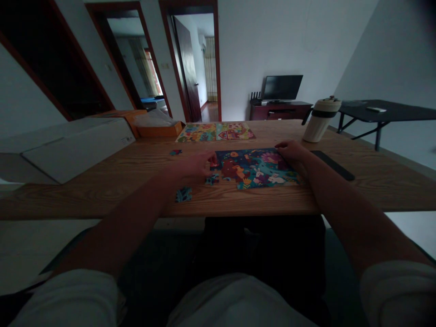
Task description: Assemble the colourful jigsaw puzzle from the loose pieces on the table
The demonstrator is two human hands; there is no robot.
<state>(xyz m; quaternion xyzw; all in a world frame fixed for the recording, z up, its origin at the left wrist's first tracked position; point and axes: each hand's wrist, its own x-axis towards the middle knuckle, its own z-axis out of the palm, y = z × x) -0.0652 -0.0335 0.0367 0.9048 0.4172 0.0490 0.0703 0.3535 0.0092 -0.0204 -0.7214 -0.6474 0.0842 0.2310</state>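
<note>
A partly assembled jigsaw puzzle (pixel 254 169) with dark blue ground, rabbits and a fox lies flat on the wooden table before me. At its left edge my left hand (pixel 200 164) is closed, fingertips pinching a reddish puzzle piece (pixel 213 165). Just below those fingers sits a bluish puzzle piece (pixel 213 179), touching or very near the assembled part. My right hand (pixel 292 151) rests over the puzzle's upper right corner, its fingers lying along the edge. Two loose spots of pieces lie to the left: a teal piece (pixel 184 194) and a small red-and-blue piece (pixel 176 152).
A colourful printed sheet (pixel 218 132) lies behind the puzzle. On the left stand a white box (pixel 78 145) and an orange box (pixel 158 131) with clear plastic. A dark flat slab (pixel 334 165) and a cream tumbler (pixel 321 120) are at right. The table's front edge (pixel 259 212) is close.
</note>
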